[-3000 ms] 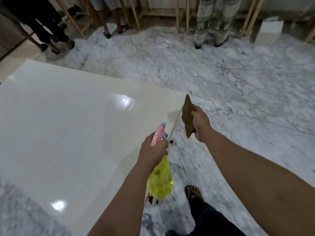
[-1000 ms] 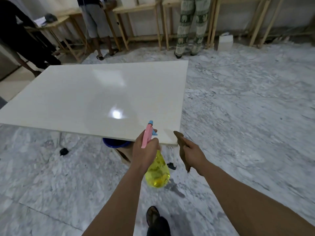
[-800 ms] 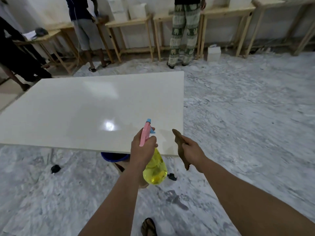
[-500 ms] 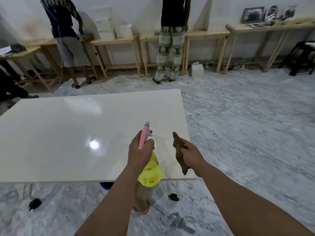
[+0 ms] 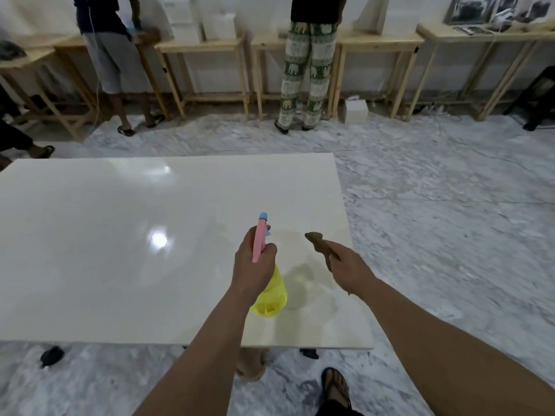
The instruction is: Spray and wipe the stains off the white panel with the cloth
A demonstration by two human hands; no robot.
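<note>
Over the white panel [image 5: 120, 250], which lies flat above the marble floor [image 5: 450, 235], the left hand [image 5: 255, 265] grips the yellow spray bottle [image 5: 271, 298] and the right hand [image 5: 350, 270] clutches the brown cloth [image 5: 319, 244].

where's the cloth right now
In the head view the brown cloth is gripped in the right hand, above the white panel's right side, just right of the spray bottle.
</note>
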